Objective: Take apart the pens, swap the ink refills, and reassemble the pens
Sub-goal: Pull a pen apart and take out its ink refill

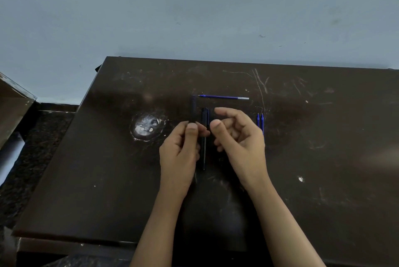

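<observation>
Refill (223, 97) on table (323, 158), behind pen (204, 154)

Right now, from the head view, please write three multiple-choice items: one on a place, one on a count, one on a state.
1. Where does the single blue refill lie?
A) on the table, far half
B) at the near edge
C) on the floor

2. How many blue refills show?
A) one
B) three
C) five

3. What does the right hand hold?
A) a pen
B) a refill
C) nothing

Key:
1 A, it lies farther away than every other part.
2 B, that one plus the pair of refills beside the right hand.
3 C, its loose fingers enclose nothing.
</observation>
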### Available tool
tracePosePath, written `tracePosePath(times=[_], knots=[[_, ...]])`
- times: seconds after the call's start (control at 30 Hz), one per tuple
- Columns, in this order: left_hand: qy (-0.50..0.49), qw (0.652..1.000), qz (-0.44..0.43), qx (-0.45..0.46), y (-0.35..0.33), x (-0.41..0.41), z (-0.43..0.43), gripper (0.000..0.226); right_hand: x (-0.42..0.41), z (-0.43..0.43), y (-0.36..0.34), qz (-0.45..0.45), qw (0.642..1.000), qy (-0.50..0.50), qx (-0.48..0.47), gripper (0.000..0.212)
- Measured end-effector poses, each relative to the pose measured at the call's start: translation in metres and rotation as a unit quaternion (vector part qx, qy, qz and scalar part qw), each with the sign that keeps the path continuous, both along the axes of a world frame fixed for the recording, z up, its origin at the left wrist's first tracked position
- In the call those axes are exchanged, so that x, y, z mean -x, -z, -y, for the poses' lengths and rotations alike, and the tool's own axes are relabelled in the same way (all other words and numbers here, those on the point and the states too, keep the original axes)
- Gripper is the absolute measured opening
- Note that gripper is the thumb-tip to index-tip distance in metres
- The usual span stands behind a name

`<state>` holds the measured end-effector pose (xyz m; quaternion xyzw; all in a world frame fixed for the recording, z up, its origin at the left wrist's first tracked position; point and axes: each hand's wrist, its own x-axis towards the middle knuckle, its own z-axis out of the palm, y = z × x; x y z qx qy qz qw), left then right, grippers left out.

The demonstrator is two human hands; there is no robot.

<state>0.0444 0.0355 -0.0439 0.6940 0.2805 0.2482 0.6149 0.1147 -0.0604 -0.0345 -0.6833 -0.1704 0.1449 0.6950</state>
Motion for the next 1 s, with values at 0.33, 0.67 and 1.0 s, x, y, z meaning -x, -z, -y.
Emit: tracePosePath(times=[0.33, 0.67, 1.0], knots=[[0.112, 0.98, -0.055, -0.152, -0.005, 0.003, 0.009, 0.028, -0.005, 0.003, 0.0, -0.023, 1.0, 0.007, -0.016, 0.018], [0.109, 0.971, -0.093, -0.193, -0.003, 0.005, 0.008, 0.027, -0.007, 0.002, 0.005, 0.005, 1.0, -0.007, -0.019, 0.021], [0.027, 0.977, -0.078, -0.199, -0.001, 0.005, 0.007, 0.034, -0.01, 0.005, 0.003, 0.019, 0.986, 0.157, -0.049, 0.017]])
